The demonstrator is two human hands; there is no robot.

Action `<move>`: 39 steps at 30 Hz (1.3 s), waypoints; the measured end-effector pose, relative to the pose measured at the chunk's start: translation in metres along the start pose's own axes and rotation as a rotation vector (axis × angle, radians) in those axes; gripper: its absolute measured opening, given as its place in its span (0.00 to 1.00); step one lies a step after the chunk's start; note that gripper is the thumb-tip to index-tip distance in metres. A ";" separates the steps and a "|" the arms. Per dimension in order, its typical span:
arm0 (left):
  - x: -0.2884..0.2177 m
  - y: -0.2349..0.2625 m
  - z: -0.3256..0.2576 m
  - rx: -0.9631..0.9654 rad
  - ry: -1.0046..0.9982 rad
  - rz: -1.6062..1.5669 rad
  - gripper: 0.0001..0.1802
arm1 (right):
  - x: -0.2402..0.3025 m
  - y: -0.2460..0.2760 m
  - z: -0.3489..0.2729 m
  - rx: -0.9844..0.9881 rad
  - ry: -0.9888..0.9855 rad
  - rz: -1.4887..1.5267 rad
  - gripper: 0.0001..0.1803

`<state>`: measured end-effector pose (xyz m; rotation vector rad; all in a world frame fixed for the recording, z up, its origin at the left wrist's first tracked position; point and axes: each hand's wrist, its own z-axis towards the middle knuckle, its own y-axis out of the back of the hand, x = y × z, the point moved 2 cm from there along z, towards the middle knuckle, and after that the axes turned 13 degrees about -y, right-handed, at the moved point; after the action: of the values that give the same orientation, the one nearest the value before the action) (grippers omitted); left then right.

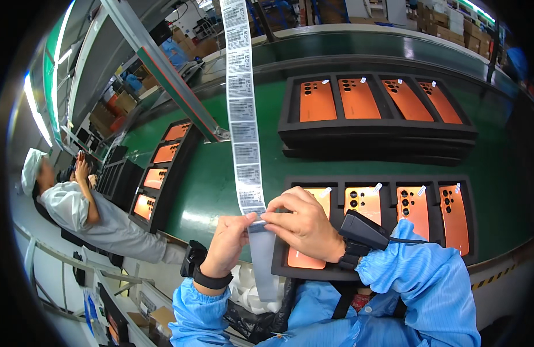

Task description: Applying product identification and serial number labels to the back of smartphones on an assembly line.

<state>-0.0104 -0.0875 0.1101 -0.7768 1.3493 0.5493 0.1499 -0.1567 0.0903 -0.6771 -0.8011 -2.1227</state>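
Observation:
A long strip of printed labels (pixel 244 115) on pale backing hangs from the top of the view down to my hands. My left hand (pixel 229 240) pinches the strip's left edge between thumb and fingers. On its right edge, the fingertips of my right hand (pixel 304 225) close at a label. Below my hands the bare backing (pixel 264 272) trails down. Under my right forearm lies a black foam tray (pixel 468 194) with several orange phones (pixel 413 211), backs up, each with a small white tab. My right hand partly covers the leftmost phone (pixel 306 259).
Farther back, a stack of black foam trays (pixel 377 141) carries more orange phones (pixel 359 99). Another phone tray (pixel 157 173) stands at left on the green conveyor (pixel 212 185), near a metal post (pixel 163 69). A co-worker (pixel 82 202) sits far left. A black-lined bin (pixel 252 318) holds discarded backing.

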 end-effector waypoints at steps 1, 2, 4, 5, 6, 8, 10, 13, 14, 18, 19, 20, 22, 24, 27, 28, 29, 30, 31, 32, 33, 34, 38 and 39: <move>0.002 0.001 -0.002 -0.054 -0.014 0.016 0.15 | 0.001 0.000 -0.001 -0.008 0.013 0.013 0.12; 0.003 0.003 -0.003 -0.106 -0.030 0.034 0.14 | 0.002 0.000 -0.001 -0.009 0.013 0.012 0.12; 0.008 0.007 -0.006 -0.103 -0.057 0.022 0.14 | 0.007 0.001 -0.002 -0.059 0.161 -0.100 0.14; 0.009 0.009 -0.007 -0.101 -0.084 0.010 0.13 | 0.008 0.001 -0.002 -0.061 0.162 -0.098 0.14; 0.009 0.009 -0.008 -0.102 -0.086 0.014 0.13 | 0.011 0.001 -0.002 -0.079 0.228 -0.148 0.14; 0.008 0.006 -0.011 -0.085 -0.093 -0.012 0.13 | 0.014 0.004 -0.003 -0.103 0.295 -0.196 0.15; 0.008 -0.004 -0.010 -0.144 -0.092 -0.047 0.13 | 0.016 0.008 -0.006 -0.096 0.393 -0.265 0.14; 0.007 -0.014 0.000 -0.187 -0.055 -0.053 0.13 | 0.019 0.017 -0.012 -0.140 0.426 -0.202 0.12; 0.007 -0.016 0.004 -0.188 -0.029 -0.024 0.13 | 0.021 0.022 -0.014 -0.126 0.374 -0.154 0.11; 0.032 0.039 0.025 -0.097 -0.064 0.249 0.17 | 0.039 0.080 -0.011 -0.181 0.230 -0.043 0.09; 0.016 0.023 0.024 -0.099 -0.250 0.462 0.24 | 0.032 0.103 -0.013 -0.172 0.242 -0.110 0.14; 0.006 0.012 0.018 -0.293 -0.239 0.640 0.32 | 0.029 0.127 -0.015 -0.172 0.209 -0.177 0.15; -0.004 0.011 0.018 -0.217 -0.600 0.960 0.35 | 0.025 0.174 -0.022 -0.167 0.149 -0.318 0.15; -0.020 -0.032 0.022 -0.093 -0.734 1.033 0.28 | 0.021 0.216 -0.036 -0.186 0.106 -0.493 0.15; -0.023 -0.120 0.039 0.256 -0.842 1.180 0.18 | 0.009 0.252 -0.059 -0.334 0.036 -0.615 0.13; -0.015 -0.148 0.049 0.351 -0.904 1.147 0.17 | 0.010 0.263 -0.065 -0.328 0.032 -0.632 0.13; -0.002 -0.172 0.058 0.443 -0.962 1.114 0.16 | 0.008 0.270 -0.070 -0.312 0.027 -0.682 0.12; 0.013 -0.196 0.065 0.490 -0.997 1.131 0.16 | 0.006 0.276 -0.073 -0.298 0.021 -0.732 0.12; 0.027 -0.220 0.070 0.539 -1.031 1.159 0.16 | 0.003 0.282 -0.076 -0.297 0.018 -0.733 0.12; 0.039 -0.236 0.073 0.590 -1.046 1.200 0.15 | -0.001 0.285 -0.076 -0.287 0.016 -0.732 0.11; 0.052 -0.250 0.077 0.651 -1.065 1.232 0.15 | -0.005 0.288 -0.077 -0.281 0.007 -0.741 0.10; 0.064 -0.261 0.081 0.700 -1.082 1.276 0.14 | -0.009 0.291 -0.078 -0.279 0.008 -0.736 0.10; 0.097 -0.288 0.097 0.894 -1.108 1.430 0.11 | -0.027 0.299 -0.084 -0.309 -0.048 -0.672 0.09; 0.102 -0.291 0.100 0.933 -1.119 1.492 0.10 | -0.032 0.300 -0.085 -0.318 -0.065 -0.645 0.09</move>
<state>0.2882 -0.2063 0.0649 1.3254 0.6868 1.0898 0.3883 -0.3592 0.1085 -0.7174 -0.7960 -2.8681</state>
